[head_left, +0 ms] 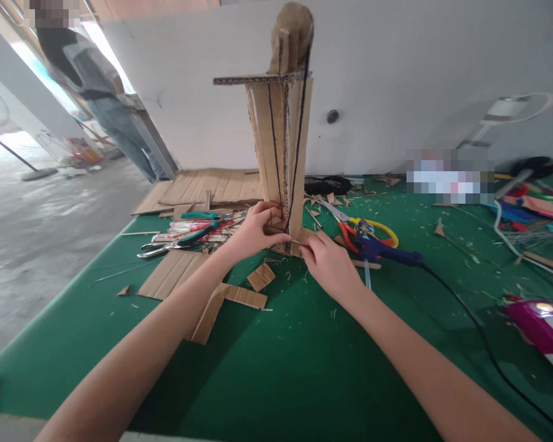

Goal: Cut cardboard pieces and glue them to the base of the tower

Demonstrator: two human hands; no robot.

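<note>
Far left: a person in jeans (120, 132) stands well apart on the grey floor, beyond the table.
Table: a green felt-covered tabletop (276, 368) strewn with flat brown cardboard offcuts (175, 273).
Tools at left: teal-handled pliers (184, 236) lie just beside the left hand.
Left hand (253, 232): fingers curled and pressed against the foot of the tall upright brown cardboard tower (281, 147), on its left side.
Tower: it stands on the table between both hands, long axis vertical, with a flat cardboard ledge near the top.
Right hand (329, 264): fingertips pinched on a small cardboard strip (290, 241) at the tower's base, which lies just ahead and to its left.
Right: red-and-yellow scissors (359, 230) and a blue hot-glue gun (387, 250) lie near the right hand.
</note>
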